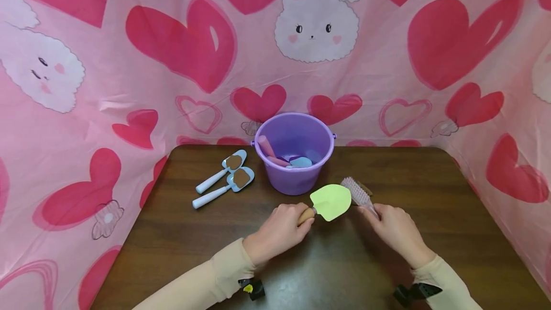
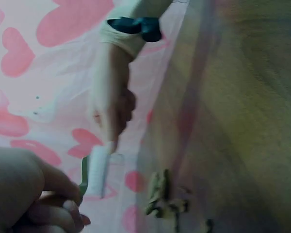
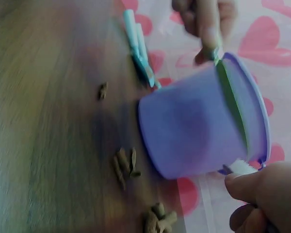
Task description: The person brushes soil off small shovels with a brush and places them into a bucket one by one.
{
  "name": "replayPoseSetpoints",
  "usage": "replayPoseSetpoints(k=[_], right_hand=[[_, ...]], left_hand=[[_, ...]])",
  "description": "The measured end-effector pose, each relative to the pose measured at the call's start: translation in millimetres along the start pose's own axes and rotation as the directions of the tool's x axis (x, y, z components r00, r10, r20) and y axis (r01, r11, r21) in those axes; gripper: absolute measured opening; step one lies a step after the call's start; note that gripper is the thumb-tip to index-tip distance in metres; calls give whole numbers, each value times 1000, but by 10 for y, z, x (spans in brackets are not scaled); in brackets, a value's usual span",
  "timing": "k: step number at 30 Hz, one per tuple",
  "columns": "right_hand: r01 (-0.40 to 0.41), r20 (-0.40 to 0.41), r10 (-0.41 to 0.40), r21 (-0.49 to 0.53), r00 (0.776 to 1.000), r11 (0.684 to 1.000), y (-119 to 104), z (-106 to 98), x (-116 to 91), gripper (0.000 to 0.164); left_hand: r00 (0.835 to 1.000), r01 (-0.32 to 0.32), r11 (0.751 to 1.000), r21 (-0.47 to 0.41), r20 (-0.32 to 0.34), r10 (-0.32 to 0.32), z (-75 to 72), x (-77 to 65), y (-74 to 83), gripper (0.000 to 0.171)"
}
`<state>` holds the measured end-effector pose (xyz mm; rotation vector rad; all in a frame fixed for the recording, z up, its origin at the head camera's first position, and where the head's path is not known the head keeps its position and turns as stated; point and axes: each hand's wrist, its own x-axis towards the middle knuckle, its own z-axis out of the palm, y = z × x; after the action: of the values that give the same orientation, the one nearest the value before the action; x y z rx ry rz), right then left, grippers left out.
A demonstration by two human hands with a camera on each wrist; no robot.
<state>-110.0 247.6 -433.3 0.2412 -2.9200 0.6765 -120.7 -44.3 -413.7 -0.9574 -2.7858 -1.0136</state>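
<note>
A small trowel with a lime-green blade (image 1: 331,202) is gripped by its wooden handle in my left hand (image 1: 281,231). My right hand (image 1: 398,231) holds a brush (image 1: 358,191) with pale bristles by its handle. The brush head is close to the blade's right edge; I cannot tell if they touch. Just beyond the blade stands a purple bucket (image 1: 292,178). Inside it lie a tool with a pink handle (image 1: 265,146) and a light-blue piece (image 1: 301,162). Brown clumps (image 3: 123,167) lie on the table beside the bucket in the right wrist view.
Two light-blue trowels (image 1: 241,177) with brown patches on their blades lie left of the bucket. More brown bits (image 2: 157,191) show on the table in the left wrist view. A pink cloth (image 1: 241,71) with hearts and rabbits hangs behind the dark wooden table (image 1: 181,233).
</note>
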Motion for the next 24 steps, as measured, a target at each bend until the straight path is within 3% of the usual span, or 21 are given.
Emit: replayPoseSetpoints(k=[7,13,17,19,24], right_hand=[[29,23,-29,-17,999,999,108,-50,-48,29],[10,82,-11,14,997,1000,92,-57,-82,27],[-13,99,10,24,995,1000,47,-53,-116,36],[-39,118,35,32,992,999,20,-52,-130,40],[-85,165,76,49,983,995,-38,-36,-165,43]], left_hand=[[996,-36,999,-4,-80,35,-490,35,114,9],[982,65,997,43,-181,-56,-861,142,158,21],[967,99,994,53,-239,-84,-995,281,84,13],[967,104,992,64,-238,-86,-1033,356,17,5],[971,126,985,114,-216,-99,-1032,495,-152,12]])
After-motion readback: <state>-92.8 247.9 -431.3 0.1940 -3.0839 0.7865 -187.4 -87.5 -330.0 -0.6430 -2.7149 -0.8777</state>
